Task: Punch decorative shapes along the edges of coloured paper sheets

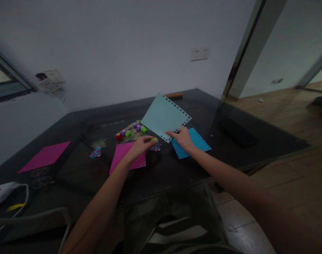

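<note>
My left hand (143, 145) is closed on a small green craft punch (155, 140), just above a little heap of coloured paper bits (156, 147). With thumb and fingers, my right hand (184, 138) pinches the lower corner area of a pale blue-green paper sheet (162, 116). That sheet is raised and tilted, and punched shapes line two of its edges. Below my right hand lies a blue sheet (180, 151) with punched edges. A pink sheet (117, 155), also punched along its edges, rests under my left forearm.
Several red, purple and green punches (127, 133) stand on a patterned cloth-like piece beyond the pink sheet. Another pink sheet (48, 155) and more paper bits (96, 152) lie left. A dark flat object (237, 132) is at right; an orange-brown bar (175, 95) lies behind.
</note>
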Motion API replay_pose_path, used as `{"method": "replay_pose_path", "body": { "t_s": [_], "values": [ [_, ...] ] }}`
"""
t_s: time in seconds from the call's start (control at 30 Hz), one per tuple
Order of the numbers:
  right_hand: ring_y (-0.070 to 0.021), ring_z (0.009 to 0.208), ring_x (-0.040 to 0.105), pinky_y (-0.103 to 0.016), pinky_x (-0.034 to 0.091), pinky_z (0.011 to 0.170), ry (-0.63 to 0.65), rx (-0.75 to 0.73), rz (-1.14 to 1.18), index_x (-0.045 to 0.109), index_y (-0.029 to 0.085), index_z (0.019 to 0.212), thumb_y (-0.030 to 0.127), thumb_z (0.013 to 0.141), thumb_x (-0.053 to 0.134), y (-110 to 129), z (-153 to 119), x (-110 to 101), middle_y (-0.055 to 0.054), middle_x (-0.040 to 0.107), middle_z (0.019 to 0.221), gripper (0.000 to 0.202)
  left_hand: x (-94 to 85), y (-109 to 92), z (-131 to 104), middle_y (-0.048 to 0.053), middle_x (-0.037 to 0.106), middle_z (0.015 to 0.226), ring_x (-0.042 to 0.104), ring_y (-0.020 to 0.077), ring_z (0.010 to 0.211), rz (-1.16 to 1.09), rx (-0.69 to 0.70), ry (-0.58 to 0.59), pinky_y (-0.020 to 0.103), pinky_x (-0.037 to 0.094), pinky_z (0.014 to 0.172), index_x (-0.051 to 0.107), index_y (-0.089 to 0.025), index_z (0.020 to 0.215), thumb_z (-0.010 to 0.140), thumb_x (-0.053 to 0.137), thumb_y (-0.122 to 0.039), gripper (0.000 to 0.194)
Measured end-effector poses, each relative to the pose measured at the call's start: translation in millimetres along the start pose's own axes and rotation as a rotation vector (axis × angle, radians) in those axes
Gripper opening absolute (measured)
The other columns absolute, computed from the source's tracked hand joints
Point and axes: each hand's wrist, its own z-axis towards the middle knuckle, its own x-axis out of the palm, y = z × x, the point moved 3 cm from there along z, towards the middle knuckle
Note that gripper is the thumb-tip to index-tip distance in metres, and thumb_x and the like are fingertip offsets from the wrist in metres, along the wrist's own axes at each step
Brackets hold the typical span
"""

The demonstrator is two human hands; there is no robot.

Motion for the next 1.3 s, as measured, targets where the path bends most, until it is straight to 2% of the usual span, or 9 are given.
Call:
{"method": "replay_pose_path", "body": {
  "t_s": [0.27,0.47,0.8,0.93,1.03,1.13,1.3],
  "values": [
    [-0.0241,0.082,0.066,-0.037,0.051,0.078,-0.013,0.007,0.009,0.067,0.014,0.081,0.028,0.065,0.072,0,0,-1,-0.010,0.072,0.090,0.021,-0.8,4,3,0.009,0.069,0.089,0.062,0.0210,0.081,0.205,0.055,-0.021,0.032,0.045,0.075,0.067,-0.014,0.091,0.078,0.056,-0.043,0.034],
    [-0.0241,0.083,0.066,-0.039,0.051,0.080,-0.012,0.005,0.027,0.068,0.014,0.082,0.028,0.065,0.072,-2,1,-1,-0.010,0.072,0.092,0.022,-0.6,0,0,0.007,0.066,0.080,0.058,0.0188,0.072,0.335,0.074,-0.036,0.029,0.041,0.066,0.066,-0.014,0.087,0.082,0.048,-0.046,0.037],
    [-0.0246,0.083,0.066,-0.039,0.050,0.080,-0.023,0.027,0.015,0.068,0.014,0.080,0.029,0.064,0.072,2,-1,-2,-0.009,0.072,0.089,0.022,0.2,0,2,0.003,0.058,0.067,0.053,0.0187,0.065,0.445,0.100,-0.065,0.029,0.035,0.061,0.058,-0.017,0.070,0.086,0.038,-0.050,0.042],
    [-0.0255,0.086,0.066,-0.038,0.049,0.082,-0.028,0.018,0.021,0.068,0.014,0.082,0.029,0.064,0.073,0,0,-2,-0.011,0.072,0.092,0.024,-0.4,3,3,0.002,0.055,0.062,0.052,0.0191,0.062,0.364,0.066,-0.083,0.029,0.035,0.059,0.055,-0.018,0.065,0.085,0.038,-0.050,0.042],
    [-0.0262,0.087,0.066,-0.039,0.050,0.082,-0.036,0.035,0.005,0.068,0.014,0.081,0.027,0.064,0.073,-2,1,-2,-0.011,0.072,0.092,0.022,-1.0,9,4,0.002,0.057,0.063,0.053,0.0186,0.062,0.149,-0.012,-0.098,0.029,0.039,0.061,0.056,-0.018,0.065,0.084,0.043,-0.047,0.037],
    [-0.0258,0.086,0.066,-0.038,0.050,0.081,-0.028,0.039,0.008,0.068,0.015,0.081,0.027,0.064,0.073,-3,1,-2,-0.010,0.072,0.092,0.021,-1.2,18,5,0.004,0.061,0.068,0.055,0.0171,0.063,-0.089,-0.083,-0.124,0.029,0.043,0.064,0.058,-0.017,0.072,0.085,0.044,-0.044,0.034],
    [-0.0255,0.086,0.066,-0.039,0.050,0.081,-0.026,0.027,-0.008,0.067,0.015,0.080,0.031,0.064,0.073,-5,1,-3,-0.009,0.072,0.091,0.023,0.5,32,10,0.006,0.064,0.074,0.059,0.0161,0.064,-0.272,-0.168,-0.095,0.029,0.046,0.064,0.059,-0.014,0.087,0.089,0.033,-0.038,0.035]
  ]
}}
